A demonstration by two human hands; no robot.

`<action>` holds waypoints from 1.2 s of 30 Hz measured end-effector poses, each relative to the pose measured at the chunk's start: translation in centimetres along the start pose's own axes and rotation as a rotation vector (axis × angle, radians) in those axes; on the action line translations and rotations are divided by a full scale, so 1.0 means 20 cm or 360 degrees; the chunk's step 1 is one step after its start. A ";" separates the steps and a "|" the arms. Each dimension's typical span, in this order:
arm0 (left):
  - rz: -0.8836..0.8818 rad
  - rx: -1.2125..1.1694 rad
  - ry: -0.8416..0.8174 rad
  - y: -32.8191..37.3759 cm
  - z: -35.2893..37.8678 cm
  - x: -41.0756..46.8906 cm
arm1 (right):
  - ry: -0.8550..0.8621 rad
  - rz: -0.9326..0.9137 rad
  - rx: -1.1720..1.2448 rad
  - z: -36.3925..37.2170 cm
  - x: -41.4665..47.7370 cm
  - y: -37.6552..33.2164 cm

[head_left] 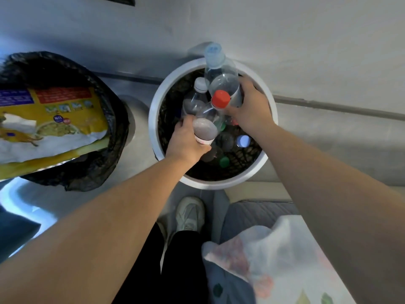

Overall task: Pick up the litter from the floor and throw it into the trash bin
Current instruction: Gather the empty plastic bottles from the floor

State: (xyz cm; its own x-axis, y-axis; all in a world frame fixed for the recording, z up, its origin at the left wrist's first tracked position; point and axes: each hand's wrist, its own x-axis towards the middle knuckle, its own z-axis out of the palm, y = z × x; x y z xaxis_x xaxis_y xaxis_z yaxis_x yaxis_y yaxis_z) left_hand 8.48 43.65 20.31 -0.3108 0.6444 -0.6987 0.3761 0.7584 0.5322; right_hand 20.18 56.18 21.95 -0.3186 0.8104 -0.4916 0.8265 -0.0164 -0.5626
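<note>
Both forearms (109, 205) stretch over the white trash bin (153, 119), the left hand (186, 141) with fingers wrapped round a clear bottle (205, 129), the right hand (249, 106) curled round a red-capped bottle (225, 89), both just above its full mouth, so best lower them onto the pile (228, 141) before letting go, lest they bounce out.

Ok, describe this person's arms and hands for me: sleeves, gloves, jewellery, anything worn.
The left arm and right arm are bare to the frame's edge; no sleeve shows. The left hand and right hand are ungloved, and no watch, bracelet or ring is visible.
</note>
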 end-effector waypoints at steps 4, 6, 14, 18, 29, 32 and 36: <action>-0.0048 0.0210 -0.0062 0.01 0.00 -0.01 | -0.0157 -0.0025 -0.0222 -0.02 0.02 0.07; -0.0064 0.0311 -0.0107 0.02 0.01 0.01 | -0.0161 -0.0022 -0.0265 -0.02 0.02 0.07; -0.0054 0.0460 -0.0041 0.05 -0.14 -0.14 | -0.0213 0.0094 -0.0411 -0.16 -0.17 -0.04; 0.0183 0.0789 0.0015 0.10 -0.39 -0.40 | -0.0269 0.0169 -0.0591 -0.33 -0.41 -0.17; 0.0087 0.1091 0.0431 0.44 -1.32 -1.85 | -0.0265 -0.0268 -0.1002 -0.98 -1.51 -1.05; -0.0074 0.1083 0.0648 0.43 -1.44 -2.26 | -0.0201 -0.0503 -0.1021 -1.04 -1.76 -1.28; -0.0252 0.0975 0.0965 0.37 -1.47 -2.71 | -0.0119 -0.0830 -0.1046 -1.04 -2.03 -1.56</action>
State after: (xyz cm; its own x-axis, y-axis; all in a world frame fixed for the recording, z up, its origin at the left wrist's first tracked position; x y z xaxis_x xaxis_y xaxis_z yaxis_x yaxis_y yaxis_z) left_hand 2.40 17.13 76.25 -0.7443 0.6086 -0.2751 0.6377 0.7699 -0.0220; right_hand 16.88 35.89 73.32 -0.7453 0.5784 -0.3316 0.6595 0.7124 -0.2397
